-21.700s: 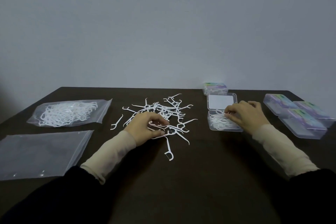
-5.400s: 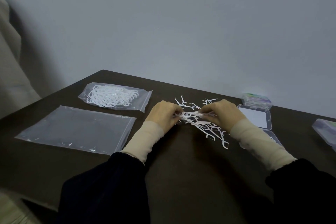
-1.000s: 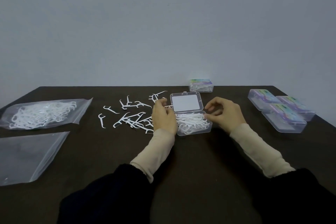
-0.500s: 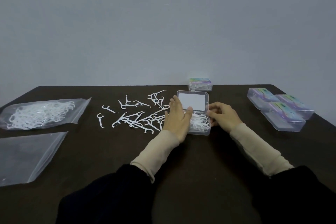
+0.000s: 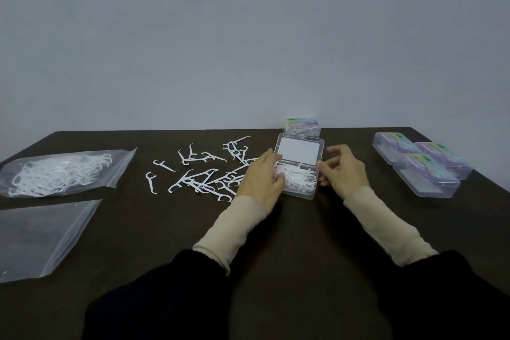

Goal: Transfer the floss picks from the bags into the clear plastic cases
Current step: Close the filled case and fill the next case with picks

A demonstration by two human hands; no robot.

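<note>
While both hands frame the open case [image 5: 299, 174], the left hand [image 5: 260, 181] lies flat with straight fingers, its fingertips against the case's left edge and over the heap of white picks [image 5: 296, 178] inside; half a second ago that palm lay further over the tray. The right hand [image 5: 345, 172] sits just beside the case's right wall, fingers loosely bent, thumb and fingertips at or near the plastic; whether they actually touch it I cannot tell. A second back this hand was curled tighter near the corner. The lid [image 5: 300, 149] stands tilted back, its white inner panel facing up, much as before.

Loose picks [image 5: 204, 171] are scattered on the dark surface [image 5: 276, 243] just left of the left hand, fewer than twenty seconds ago. Further left lies a bag of picks [image 5: 59, 174], and nearer, a flat empty bag [image 5: 36, 237]. Behind the open case sits a closed case [image 5: 303, 127]; well to the right, three closed cases [image 5: 422, 165] cluster together.
</note>
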